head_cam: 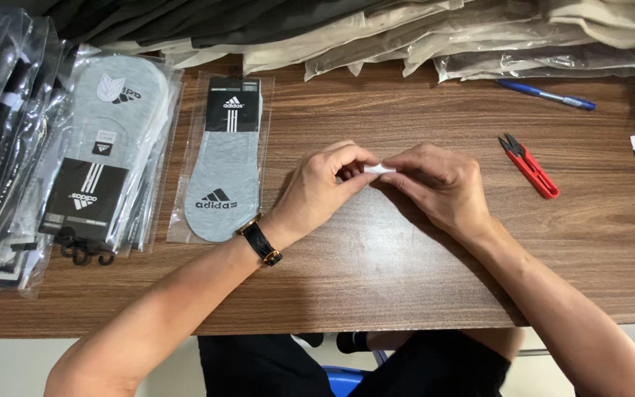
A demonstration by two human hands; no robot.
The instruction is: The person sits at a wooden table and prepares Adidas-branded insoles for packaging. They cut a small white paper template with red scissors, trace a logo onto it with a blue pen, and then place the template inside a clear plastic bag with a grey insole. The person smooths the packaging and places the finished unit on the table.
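Fingertips of both hands, left hand point(325, 187) and right hand point(439, 184), pinch a small white slip point(379, 169) between them above the tabletop point(406, 279). Just left lies a grey packaged sock point(222, 165); red snips point(529, 166) sit to the right.

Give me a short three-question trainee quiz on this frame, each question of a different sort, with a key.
1. True or false: the left hand and the right hand pinch the small white piece together.
2. Which lies nearest the right hand? A. blue pen B. red thread snips C. packaged grey sock
3. Fill in: the left wrist wears a black ____.

Key: 1 true; 2 B; 3 watch.
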